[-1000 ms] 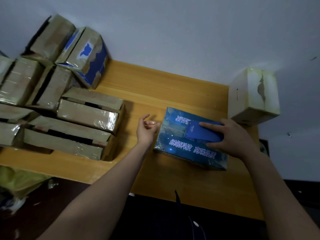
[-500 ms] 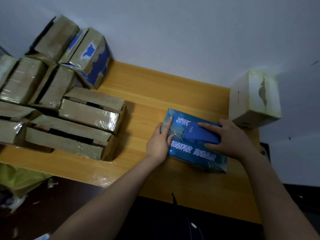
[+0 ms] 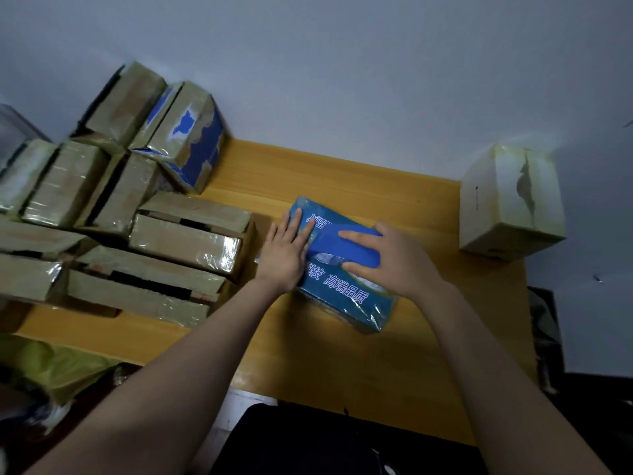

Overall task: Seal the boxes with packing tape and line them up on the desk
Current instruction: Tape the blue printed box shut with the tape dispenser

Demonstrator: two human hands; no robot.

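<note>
A blue box (image 3: pixel 346 293) with white print lies on the wooden desk (image 3: pixel 342 354), wrapped in shiny clear tape. My left hand (image 3: pixel 286 253) lies flat on its left end, fingers straight. My right hand (image 3: pixel 397 260) grips a blue tape dispenser (image 3: pixel 342 246) held on top of the box, with fingers stretched along both of its sides. Several taped brown boxes (image 3: pixel 185 243) are stacked at the left of the desk.
A pale worn box (image 3: pixel 510 204) stands at the desk's far right corner. A blue-and-brown taped box (image 3: pixel 191 135) leans against the wall at the back left. Yellow-green plastic (image 3: pixel 58 368) lies below the desk's left front edge. Bare desk shows in front of the blue box.
My left hand moved right from beside the blue box and now lies flat on its left end. My right hand stayed on the dispenser atop the box.
</note>
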